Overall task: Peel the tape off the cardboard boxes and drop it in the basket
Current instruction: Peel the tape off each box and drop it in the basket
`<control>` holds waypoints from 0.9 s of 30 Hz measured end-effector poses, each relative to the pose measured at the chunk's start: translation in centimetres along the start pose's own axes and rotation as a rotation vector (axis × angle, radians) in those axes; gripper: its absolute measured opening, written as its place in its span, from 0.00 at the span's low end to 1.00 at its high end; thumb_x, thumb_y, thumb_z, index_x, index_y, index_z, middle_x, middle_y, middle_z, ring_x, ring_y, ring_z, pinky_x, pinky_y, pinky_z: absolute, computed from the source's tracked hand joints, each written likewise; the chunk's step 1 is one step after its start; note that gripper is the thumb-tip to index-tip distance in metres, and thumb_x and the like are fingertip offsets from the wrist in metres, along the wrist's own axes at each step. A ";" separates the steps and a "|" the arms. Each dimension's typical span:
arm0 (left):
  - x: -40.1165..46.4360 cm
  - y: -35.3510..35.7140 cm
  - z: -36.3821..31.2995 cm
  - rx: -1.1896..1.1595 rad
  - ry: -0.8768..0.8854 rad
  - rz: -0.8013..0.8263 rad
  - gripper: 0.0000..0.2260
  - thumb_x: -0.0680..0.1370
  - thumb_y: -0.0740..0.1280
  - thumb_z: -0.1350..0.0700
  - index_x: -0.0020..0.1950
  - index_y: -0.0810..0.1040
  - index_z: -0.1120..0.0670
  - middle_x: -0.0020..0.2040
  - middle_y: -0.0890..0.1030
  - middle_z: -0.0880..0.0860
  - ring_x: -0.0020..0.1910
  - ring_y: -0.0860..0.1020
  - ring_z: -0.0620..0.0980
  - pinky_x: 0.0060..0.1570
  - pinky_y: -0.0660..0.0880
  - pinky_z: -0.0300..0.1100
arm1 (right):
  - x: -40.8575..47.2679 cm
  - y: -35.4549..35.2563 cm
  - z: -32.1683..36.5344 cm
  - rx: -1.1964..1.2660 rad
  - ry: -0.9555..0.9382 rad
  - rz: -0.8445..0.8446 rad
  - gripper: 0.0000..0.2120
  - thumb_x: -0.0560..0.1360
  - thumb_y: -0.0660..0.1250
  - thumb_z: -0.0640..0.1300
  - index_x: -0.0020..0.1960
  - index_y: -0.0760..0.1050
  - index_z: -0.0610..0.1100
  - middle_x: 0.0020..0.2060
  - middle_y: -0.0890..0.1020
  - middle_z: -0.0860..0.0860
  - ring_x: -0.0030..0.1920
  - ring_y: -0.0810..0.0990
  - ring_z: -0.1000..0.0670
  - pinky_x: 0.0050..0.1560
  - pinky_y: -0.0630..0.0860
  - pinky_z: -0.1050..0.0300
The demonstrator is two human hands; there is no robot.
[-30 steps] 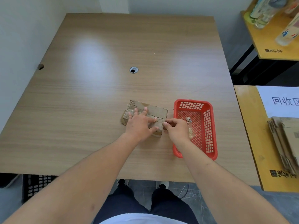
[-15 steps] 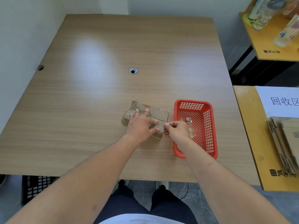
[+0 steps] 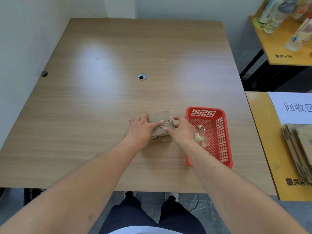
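A small brown cardboard box (image 3: pixel 161 118) lies on the wooden table (image 3: pixel 118 98), just left of the red plastic basket (image 3: pixel 223 132). The box is tipped up, so a side with red print faces me. My left hand (image 3: pixel 141 130) holds its left part, thumb laid across the top. My right hand (image 3: pixel 182 131) grips the right end, fingers behind and thumb in front. A shiny strip of clear tape (image 3: pixel 170 120) shows on the box between my hands. Crumpled tape pieces (image 3: pixel 200 136) lie inside the basket.
A round cable hole (image 3: pixel 142 76) sits mid-table. On the yellow side table to the right are a printed white sheet (image 3: pixel 293 107) and a stack of flattened cardboard (image 3: pixel 300 144). Bottles (image 3: pixel 276 16) stand on a shelf at the top right.
The box has been turned and tipped up on the table. My right hand went from pinching at the box's near right edge to gripping its right end. My left hand shifted left.
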State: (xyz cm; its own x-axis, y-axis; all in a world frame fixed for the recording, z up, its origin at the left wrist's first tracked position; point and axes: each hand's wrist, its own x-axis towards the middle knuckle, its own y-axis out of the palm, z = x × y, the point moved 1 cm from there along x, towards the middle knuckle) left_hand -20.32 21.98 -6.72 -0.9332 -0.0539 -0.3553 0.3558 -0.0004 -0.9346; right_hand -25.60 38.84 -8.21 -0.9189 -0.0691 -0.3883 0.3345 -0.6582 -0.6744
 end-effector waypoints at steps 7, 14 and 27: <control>0.8 -0.2 4.9 -0.206 0.024 -0.009 0.18 0.81 0.67 0.48 0.70 0.75 0.34 0.64 0.68 0.51 0.60 0.74 0.57 0.59 0.71 0.50 | 1.6 3.1 1.3 0.328 0.029 -0.007 0.25 0.71 0.78 0.39 0.64 0.80 0.56 0.51 0.85 0.53 0.46 0.83 0.56 0.47 0.80 0.63; 0.0 0.2 8.0 -0.507 -0.093 0.089 0.23 0.79 0.72 0.47 0.73 0.73 0.37 0.57 0.70 0.52 0.55 0.75 0.53 0.59 0.72 0.45 | 3.5 5.5 4.1 0.308 -0.141 -0.134 0.15 0.73 0.74 0.34 0.55 0.83 0.51 0.55 0.75 0.49 0.49 0.80 0.55 0.59 0.79 0.58; 0.2 2.4 8.6 -0.854 -0.137 0.000 0.20 0.76 0.76 0.49 0.68 0.79 0.40 0.53 0.80 0.52 0.47 0.78 0.47 0.54 0.74 0.41 | -3.7 7.1 1.8 -0.382 -0.989 0.019 0.15 0.67 0.80 0.44 0.52 0.81 0.43 0.51 0.80 0.48 0.53 0.78 0.45 0.37 0.80 0.48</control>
State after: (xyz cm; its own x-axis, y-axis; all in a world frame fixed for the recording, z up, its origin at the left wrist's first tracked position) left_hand -19.20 13.35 -8.82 -0.8992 -0.1742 -0.4013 0.1449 0.7469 -0.6489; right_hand -20.21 33.07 -10.45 -0.6165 -0.7695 0.1668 0.2361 -0.3827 -0.8932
